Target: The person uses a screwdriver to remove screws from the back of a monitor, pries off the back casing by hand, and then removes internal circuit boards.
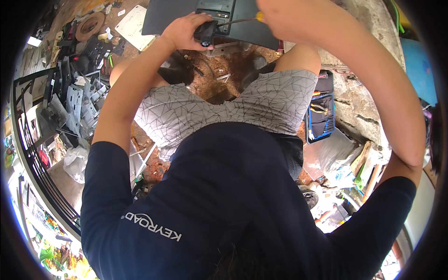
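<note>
At the top of the head view lies a black flat-screen monitor (163,15), its back turned up, with a recessed panel holding a connector port. My left hand (185,31) is closed round a dark bracket-like part (206,33) at the panel's lower left. A screwdriver (240,20) with a thin metal shaft and yellow handle reaches across the panel, its tip against or close to that part. Gripping its handle is my right hand (284,21), partly cut off by the upper edge; most of the handle is hidden.
A tool case (321,112) with pliers lies open to my right, beside a worn concrete slab (361,88). Metal and plastic scrap (77,105) is heaped on my left, near a black slatted frame (30,135). A pale flat panel (133,29) rests beyond it.
</note>
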